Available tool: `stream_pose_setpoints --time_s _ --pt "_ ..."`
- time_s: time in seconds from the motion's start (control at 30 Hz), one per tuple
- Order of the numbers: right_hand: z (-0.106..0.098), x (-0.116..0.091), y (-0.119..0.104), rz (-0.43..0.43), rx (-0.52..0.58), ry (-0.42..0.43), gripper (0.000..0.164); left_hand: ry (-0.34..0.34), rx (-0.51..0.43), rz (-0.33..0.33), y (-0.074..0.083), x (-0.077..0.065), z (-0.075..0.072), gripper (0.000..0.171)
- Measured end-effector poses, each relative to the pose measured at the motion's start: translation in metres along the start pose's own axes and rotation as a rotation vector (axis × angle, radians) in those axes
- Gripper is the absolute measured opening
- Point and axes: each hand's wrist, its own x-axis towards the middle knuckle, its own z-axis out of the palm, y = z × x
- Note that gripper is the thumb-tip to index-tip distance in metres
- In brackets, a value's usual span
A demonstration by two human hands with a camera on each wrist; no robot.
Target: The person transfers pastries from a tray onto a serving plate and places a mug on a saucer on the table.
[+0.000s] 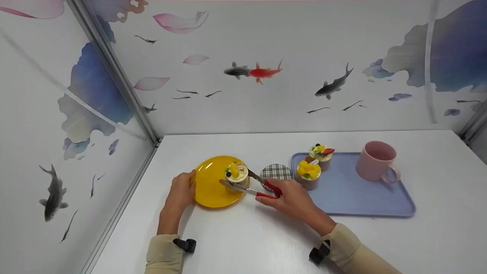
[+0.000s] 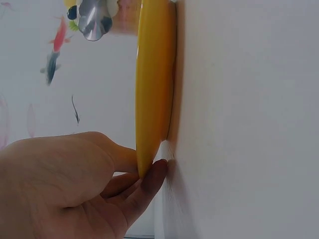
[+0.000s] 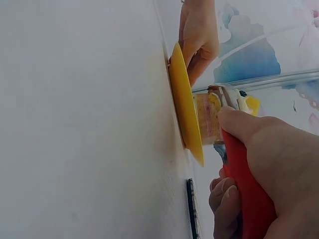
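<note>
Pinching the rim of the yellow plate (image 1: 209, 192), our left hand (image 1: 183, 190) sets its thumb over the upper face and its fingers under the edge, as the left wrist view shows. Our right hand (image 1: 291, 196) grips the red handles of the tongs (image 1: 243, 189), thumb laid along one handle and fingers curled round the other.

The metal arms of the tongs stand on either side of a dessert cup (image 1: 236, 174), their ends at its upper part; we cannot tell how firmly they press. This cup is upright on the right part of the plate, near the rim, topped with cream, yellow pieces and a dark berry.

Between the plate and the blue tray (image 1: 354, 198) we have a checked coaster (image 1: 276, 170), partly hidden behind our right hand and the tongs. At the tray's left edge are two more cups: the front cup (image 1: 309, 175), heaped with yellow pieces, and the rear cup (image 1: 321, 154), which bears a red slice. The front one overlaps the rear one in the head view, so we cannot tell whether they touch. Near the tray's far right corner stands a pink mug (image 1: 374, 161), upright, handle toward our right. Plate, coaster and tray all lie on the white table (image 1: 236, 243).
</note>
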Motion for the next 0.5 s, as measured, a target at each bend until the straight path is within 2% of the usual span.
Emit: stream_pose_setpoints --time_s 0.5 --pt "0.0030 -0.0003 0.0012 -0.048 -0.017 0.014 0.056 0.018 -0.014 0.005 0.0008 0.0008 0.0012 0.039"
